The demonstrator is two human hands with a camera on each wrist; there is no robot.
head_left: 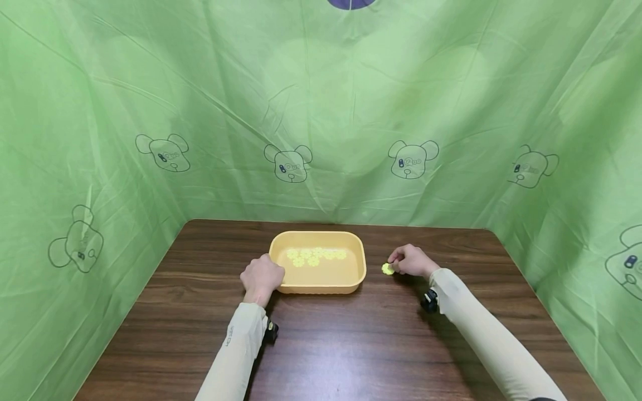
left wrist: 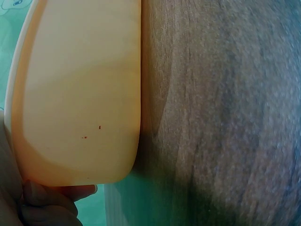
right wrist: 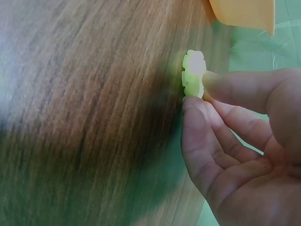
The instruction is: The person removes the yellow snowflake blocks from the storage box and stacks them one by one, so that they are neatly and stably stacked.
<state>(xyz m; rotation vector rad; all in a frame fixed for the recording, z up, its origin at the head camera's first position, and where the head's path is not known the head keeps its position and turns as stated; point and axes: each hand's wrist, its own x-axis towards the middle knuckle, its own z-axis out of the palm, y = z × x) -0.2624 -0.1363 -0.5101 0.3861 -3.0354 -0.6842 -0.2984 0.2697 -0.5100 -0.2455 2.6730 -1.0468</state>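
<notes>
The person's pale right sleeve (head_left: 491,328) lay nearest the camera, running up from the lower edge to the right of the yellow tray (head_left: 321,289), and the pale left sleeve (head_left: 230,351) ran up to the near left of that tray. A small dark device (head_left: 429,301) sat at the right wrist and another dark device (head_left: 271,332) at the left one, both closer to the person than the tray was. The left hand (head_left: 262,275) held the tray, its fingers curled and clamped on the left end. The right hand (head_left: 411,260) was to the right of the tray and apart from it, thumb and finger clamped on a yellow-green flower-shaped piece (head_left: 388,269). That piece was outside the tray, near its right end and close to the dark wooden table (head_left: 341,345); whether it touched the wood could not be told. Inside the tray, several yellow flower pieces (head_left: 313,260) lay close together, mostly toward its far side. In the left wrist view, the tray's side bore a few small dark red specks (left wrist: 99,127). The table spread beneath the tray, with a bright sheen on the near side of it. Beyond the tray and to both sides hung a wrinkled green cloth (head_left: 321,111), printed with outlined animal heads (head_left: 290,166)
</notes>
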